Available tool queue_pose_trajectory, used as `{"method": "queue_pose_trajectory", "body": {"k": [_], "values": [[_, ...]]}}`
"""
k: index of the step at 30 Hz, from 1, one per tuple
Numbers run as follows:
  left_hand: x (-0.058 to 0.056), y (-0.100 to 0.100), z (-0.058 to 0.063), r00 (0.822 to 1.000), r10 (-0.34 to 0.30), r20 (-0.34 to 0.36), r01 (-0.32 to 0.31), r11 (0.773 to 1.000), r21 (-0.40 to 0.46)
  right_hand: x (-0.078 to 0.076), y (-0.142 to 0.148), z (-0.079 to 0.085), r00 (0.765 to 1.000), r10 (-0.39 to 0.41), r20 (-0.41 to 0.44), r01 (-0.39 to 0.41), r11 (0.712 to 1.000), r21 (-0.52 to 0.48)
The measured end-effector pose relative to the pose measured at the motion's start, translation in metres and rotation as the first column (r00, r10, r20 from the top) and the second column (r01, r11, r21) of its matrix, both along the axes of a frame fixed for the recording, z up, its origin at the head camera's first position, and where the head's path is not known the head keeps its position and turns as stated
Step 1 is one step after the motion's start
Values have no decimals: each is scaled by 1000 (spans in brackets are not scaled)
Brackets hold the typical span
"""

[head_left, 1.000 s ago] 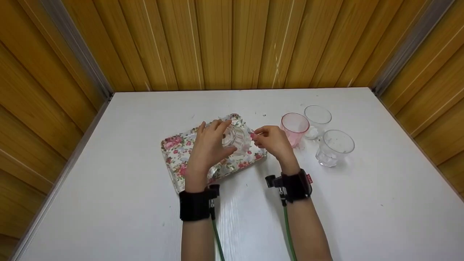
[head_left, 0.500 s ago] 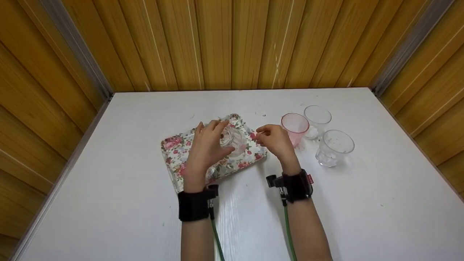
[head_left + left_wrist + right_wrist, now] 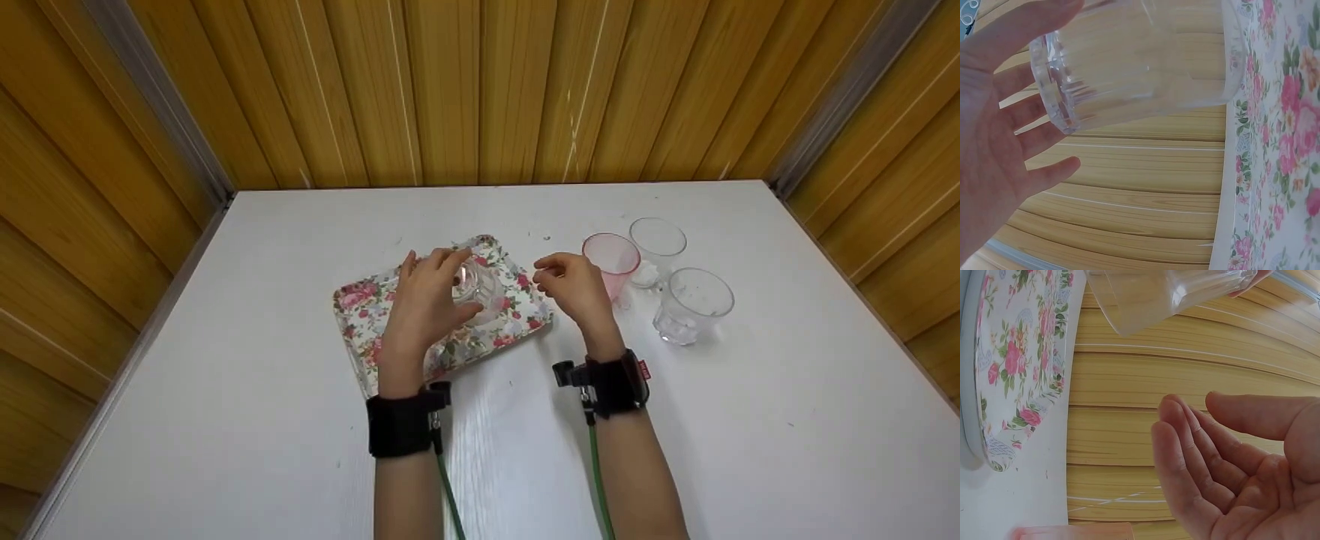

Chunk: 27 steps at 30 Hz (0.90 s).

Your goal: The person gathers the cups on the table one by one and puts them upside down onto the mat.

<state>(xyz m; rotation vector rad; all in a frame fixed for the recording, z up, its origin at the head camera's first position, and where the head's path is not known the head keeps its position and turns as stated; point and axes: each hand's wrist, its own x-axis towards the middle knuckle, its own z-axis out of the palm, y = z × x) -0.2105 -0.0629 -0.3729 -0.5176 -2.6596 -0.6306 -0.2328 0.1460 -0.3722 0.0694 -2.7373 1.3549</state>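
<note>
My left hand (image 3: 425,304) holds a clear drinking glass (image 3: 486,291) by its base, upside down over the floral tray (image 3: 480,345). In the left wrist view, the thumb lies on the near side of the thick base of the glass (image 3: 1145,62), with fingers behind it. The rim faces the tray; whether it touches the surface I cannot tell. To the right of the tray, my right hand (image 3: 576,289) hovers with loosely bent fingers. In the right wrist view, a gap separates its thumb from its fingers (image 3: 1185,455), and nothing is between them.
A pink-tinted glass (image 3: 611,259) stands just right of my right hand. Behind it is a clear glass (image 3: 660,244) near a crumpled white lump (image 3: 645,274). Another clear glass (image 3: 694,304) stands farther right. All are on the white table (image 3: 750,450), before a wood-panelled wall (image 3: 510,90).
My left hand and the clear glass have shifted slightly left. The right hand has drawn away from the tray's right edge, a little to the right. The other glasses stay put.
</note>
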Motion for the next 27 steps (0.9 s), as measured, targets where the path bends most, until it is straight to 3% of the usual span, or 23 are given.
{"method": "queue_pose_trajectory", "body": {"k": [27], "values": [[-2,-7,-2,997,36,69,-37,999,8,-3,8,-3,997,-75,-33,76,997,27]]}}
